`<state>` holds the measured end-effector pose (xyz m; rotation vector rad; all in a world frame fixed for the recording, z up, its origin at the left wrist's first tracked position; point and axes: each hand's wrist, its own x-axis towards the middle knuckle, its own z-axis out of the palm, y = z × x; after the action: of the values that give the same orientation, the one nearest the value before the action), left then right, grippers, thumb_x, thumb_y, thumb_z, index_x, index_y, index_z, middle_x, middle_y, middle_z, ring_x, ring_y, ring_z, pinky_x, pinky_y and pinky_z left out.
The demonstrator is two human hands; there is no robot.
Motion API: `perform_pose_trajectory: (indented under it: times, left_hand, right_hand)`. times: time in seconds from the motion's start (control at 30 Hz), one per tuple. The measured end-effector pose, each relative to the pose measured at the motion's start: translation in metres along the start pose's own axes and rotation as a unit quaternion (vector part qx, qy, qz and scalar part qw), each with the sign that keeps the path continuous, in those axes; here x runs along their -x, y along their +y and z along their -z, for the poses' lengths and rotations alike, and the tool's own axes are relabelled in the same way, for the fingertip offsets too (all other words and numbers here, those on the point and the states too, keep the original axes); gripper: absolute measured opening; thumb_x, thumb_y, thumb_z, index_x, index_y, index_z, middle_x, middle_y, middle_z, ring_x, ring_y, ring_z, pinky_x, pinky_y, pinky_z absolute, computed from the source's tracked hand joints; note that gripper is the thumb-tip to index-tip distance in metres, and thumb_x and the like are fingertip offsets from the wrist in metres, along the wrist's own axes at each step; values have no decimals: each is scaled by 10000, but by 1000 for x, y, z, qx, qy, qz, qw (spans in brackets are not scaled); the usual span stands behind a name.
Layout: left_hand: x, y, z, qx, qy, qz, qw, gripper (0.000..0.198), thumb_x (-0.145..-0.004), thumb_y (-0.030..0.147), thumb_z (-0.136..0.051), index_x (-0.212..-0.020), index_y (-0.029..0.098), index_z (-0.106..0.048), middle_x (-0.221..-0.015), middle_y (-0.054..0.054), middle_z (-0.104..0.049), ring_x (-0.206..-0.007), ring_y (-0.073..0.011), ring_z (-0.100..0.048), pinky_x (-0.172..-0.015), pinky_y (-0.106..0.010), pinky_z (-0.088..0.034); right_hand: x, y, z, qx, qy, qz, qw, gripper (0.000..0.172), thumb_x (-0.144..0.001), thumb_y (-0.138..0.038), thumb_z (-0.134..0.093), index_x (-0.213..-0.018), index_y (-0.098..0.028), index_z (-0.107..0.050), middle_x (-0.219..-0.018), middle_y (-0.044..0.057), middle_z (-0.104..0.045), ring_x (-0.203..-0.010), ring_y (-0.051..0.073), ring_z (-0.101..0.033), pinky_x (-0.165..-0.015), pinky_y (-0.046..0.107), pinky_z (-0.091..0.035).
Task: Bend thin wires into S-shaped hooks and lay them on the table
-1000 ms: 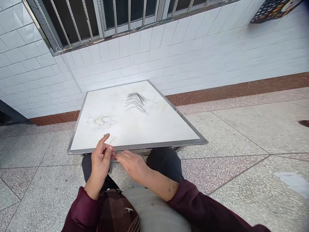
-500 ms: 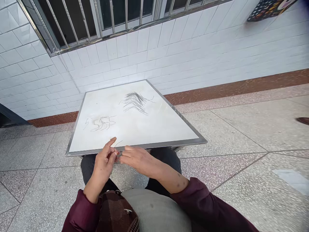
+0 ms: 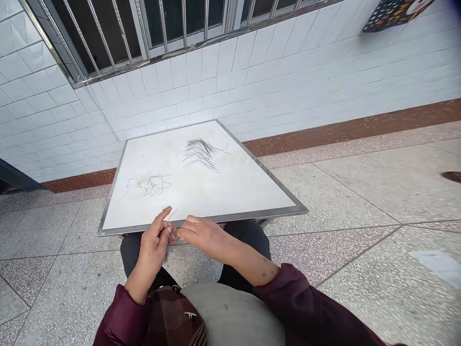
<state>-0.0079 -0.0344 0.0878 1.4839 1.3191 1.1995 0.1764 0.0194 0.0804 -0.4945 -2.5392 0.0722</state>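
My left hand [image 3: 154,245] is at the table's near edge, its thumb and a finger pinched on a thin dark wire [image 3: 173,215]. The wire's free end sticks up past the fingers, slightly bent. Close beside it on the right, my right hand [image 3: 211,239] has its fingers pressed together; what lies in them is too small to make out. Beyond the hands, a bundle of fairly straight dark wires [image 3: 200,153] is fanned out on the white table [image 3: 245,192]. Several curved and kinked wires [image 3: 153,186] lie loosely at the table's left.
The table's metal rim [image 3: 234,217] runs just above my knees. A white tiled wall [image 3: 223,91] with a barred window [image 3: 162,24] stands behind the table. A pale sheet [image 3: 437,266] is on the speckled floor at the right, and a dark round object [image 3: 452,177] is farther back.
The free end of the wire has tilted and shifted slightly left. Both hands stay close together at the table edge, with only small finger movement; the view has moved a little.
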Motion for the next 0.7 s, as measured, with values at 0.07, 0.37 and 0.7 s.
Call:
perform_pose_trajectory:
  times: [0.07, 0.37, 0.7]
  left_hand:
    - [0, 0, 0, -3, -5, -8, 1000, 468, -941, 363, -492, -1389, 231, -460, -832, -6, -579, -653, -114, -555, -637, -258, -534]
    - [3, 0, 3, -98, -10, -47, 994, 477, -960, 311, -451, -1430, 249, -397, -898, -20, -631, -696, -128, -588, -752, -299, -513]
    - [8, 3, 0, -125, -29, -47, 991, 479, -980, 338, -384, -1454, 272, -385, -806, -9, -553, -679, -143, -553, -718, -288, -493]
  right_hand:
    - [1, -2, 2, -14, -2, -6, 1000, 201, -998, -178, -427, -881, -184, -591, -761, 23, -568, -765, 162, -481, -651, 283, -407]
    - [3, -1, -5, 2, 37, -39, 999, 191, -990, -172, -436, -887, -178, -597, -771, 37, -579, -788, 178, -481, -678, 303, -404]
    - [4, 0, 2, 15, 9, -8, 1000, 187, -967, -95, -438, -889, -188, -580, -743, 17, -565, -794, 172, -468, -700, 297, -367]
